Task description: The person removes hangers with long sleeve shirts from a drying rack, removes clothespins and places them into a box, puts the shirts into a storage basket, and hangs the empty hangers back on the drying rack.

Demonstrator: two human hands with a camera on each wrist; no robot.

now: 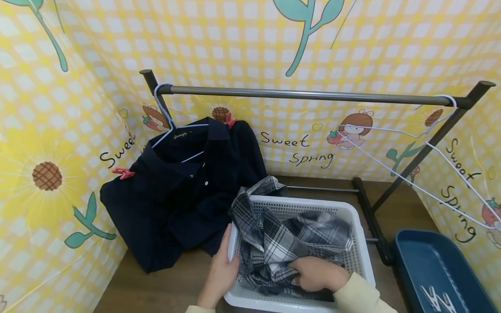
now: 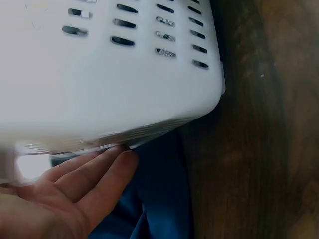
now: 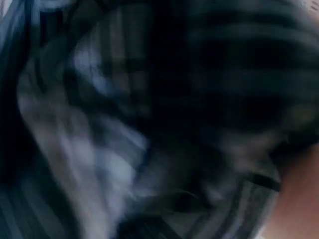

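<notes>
Inside white basket [image 1: 313,201], plaid garment [image 1: 279,243] bunched against right fingers [image 1: 304,264].

Laundry corner: clothes rack [image 1: 305,95], basket [image 2: 124,84]

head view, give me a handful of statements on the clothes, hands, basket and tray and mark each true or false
1. The dark shirt has red clips at its shoulders. True.
2. The plaid cloth lies wholly inside the basket. False: part of the plaid cloth hangs over the rim of the white basket.
3. The left hand touches the white basket. True.
4. White pegs lie in the blue tray. True.
5. The right hand is in the blue tray. False: the right hand is inside the white basket, at the plaid cloth.
</notes>
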